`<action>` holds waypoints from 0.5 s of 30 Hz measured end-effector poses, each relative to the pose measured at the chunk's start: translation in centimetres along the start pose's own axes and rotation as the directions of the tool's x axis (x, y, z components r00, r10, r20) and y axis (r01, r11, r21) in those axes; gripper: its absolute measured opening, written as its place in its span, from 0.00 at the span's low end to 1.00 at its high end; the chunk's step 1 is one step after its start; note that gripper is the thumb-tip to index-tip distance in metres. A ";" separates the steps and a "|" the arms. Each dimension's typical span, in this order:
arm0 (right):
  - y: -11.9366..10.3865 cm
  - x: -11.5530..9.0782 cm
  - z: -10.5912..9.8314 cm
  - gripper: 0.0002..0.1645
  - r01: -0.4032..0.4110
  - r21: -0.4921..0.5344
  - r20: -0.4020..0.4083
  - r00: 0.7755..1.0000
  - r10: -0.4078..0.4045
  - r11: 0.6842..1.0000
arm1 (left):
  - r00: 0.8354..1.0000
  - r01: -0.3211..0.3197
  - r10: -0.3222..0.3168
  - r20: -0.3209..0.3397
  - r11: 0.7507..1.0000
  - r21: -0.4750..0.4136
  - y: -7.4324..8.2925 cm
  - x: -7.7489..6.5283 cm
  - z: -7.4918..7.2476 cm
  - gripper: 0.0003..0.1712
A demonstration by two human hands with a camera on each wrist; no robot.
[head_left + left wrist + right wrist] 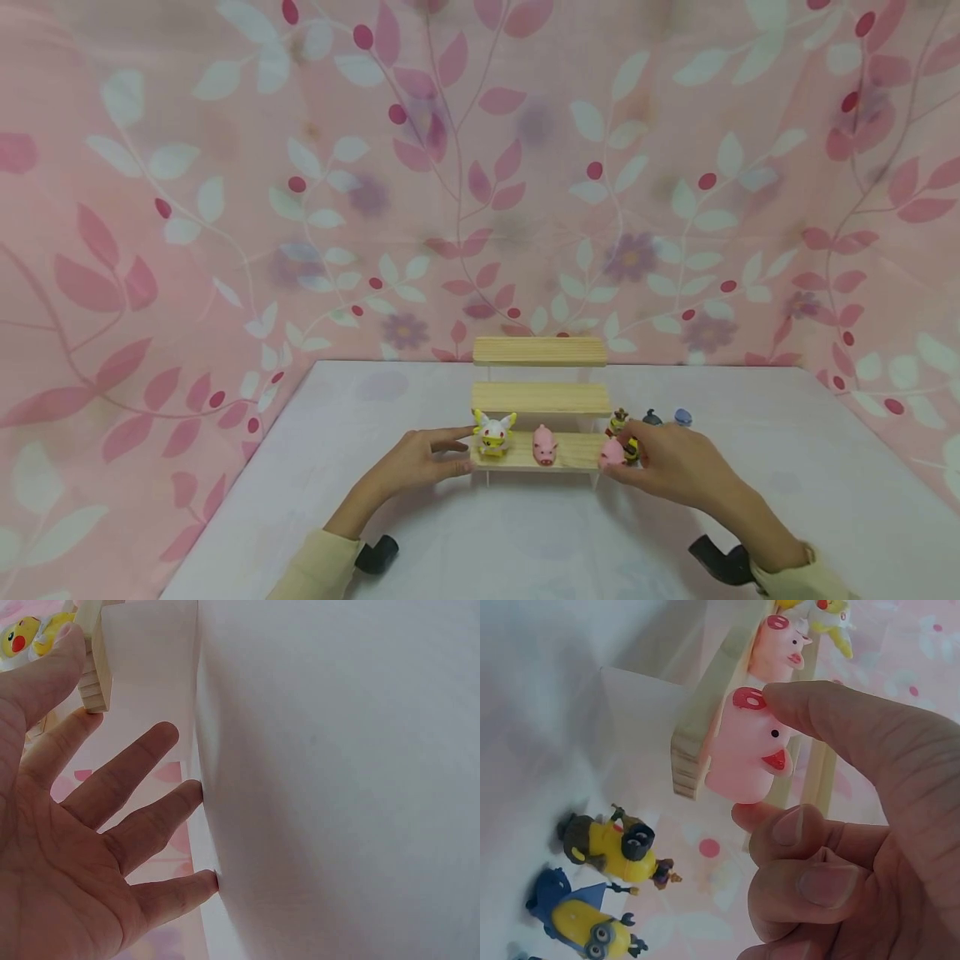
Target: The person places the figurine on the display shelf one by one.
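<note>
My right hand [678, 462] pinches a pink pig figurine [746, 754] between thumb and index finger, at the right end of the lowest plank of a small stepped wooden shelf [576, 450]. The other fingers curl beside it. My left hand [420, 458] touches the left end of that plank with thumb and index fingertip, the remaining fingers spread and fairly straight below, as the left wrist view shows. On the plank stand a white-and-yellow figurine [492, 435] at the left and another pink pig figurine [544, 447] in the middle.
Right of the shelf stand several small figures, among them a yellow one with a dark hood [619, 847] and a yellow one in blue with goggles [585, 919]. The shelf's two upper planks [540, 352] rise behind. A pink floral cloth [525, 208] hangs behind the white table [300, 467].
</note>
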State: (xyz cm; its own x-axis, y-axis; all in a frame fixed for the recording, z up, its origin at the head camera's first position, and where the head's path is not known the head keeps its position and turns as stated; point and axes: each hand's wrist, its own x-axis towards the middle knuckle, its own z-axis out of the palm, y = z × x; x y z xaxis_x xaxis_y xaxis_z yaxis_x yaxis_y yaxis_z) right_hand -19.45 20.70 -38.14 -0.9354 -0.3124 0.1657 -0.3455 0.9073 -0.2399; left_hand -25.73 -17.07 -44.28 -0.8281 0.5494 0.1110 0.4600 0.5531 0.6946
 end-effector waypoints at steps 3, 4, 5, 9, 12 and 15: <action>-0.3 0.4 0.1 0.30 0.003 0.011 -0.001 1.000 -0.003 1.000 | 1.000 -0.002 0.002 0.002 1.000 -0.004 0.0 0.0 0.0 0.35; -0.4 0.5 0.2 0.29 0.014 0.013 -0.006 1.000 -0.014 1.000 | 1.000 -0.003 0.003 0.002 1.000 -0.007 0.0 0.0 0.0 0.35; -0.5 0.6 0.2 0.28 0.023 0.016 -0.012 1.000 -0.023 1.000 | 1.000 -0.004 0.004 0.001 1.000 -0.007 0.0 0.0 0.0 0.35; -0.7 0.9 0.3 0.25 0.063 0.016 -0.026 0.998 -0.063 0.998 | 1.000 -0.003 0.003 -0.003 1.000 0.002 -0.1 0.1 0.1 0.35; -0.7 1.2 0.4 0.26 0.071 0.022 -0.023 0.997 -0.071 0.997 | 1.000 -0.001 0.001 -0.003 1.000 0.007 -0.1 0.1 0.1 0.35; -0.8 1.4 0.5 0.28 0.074 0.036 -0.022 0.997 -0.073 0.997 | 1.000 -0.004 0.004 0.000 1.000 0.005 -0.1 0.0 0.0 0.36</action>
State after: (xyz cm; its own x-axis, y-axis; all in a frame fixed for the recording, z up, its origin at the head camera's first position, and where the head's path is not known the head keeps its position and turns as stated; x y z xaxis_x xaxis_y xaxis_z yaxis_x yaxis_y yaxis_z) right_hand -20.55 19.37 -38.14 -0.9059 -0.3712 0.2040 -0.4158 0.8711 -0.2612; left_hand -25.80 -17.13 -44.39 -0.8266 0.5513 0.1135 0.4646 0.5544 0.6905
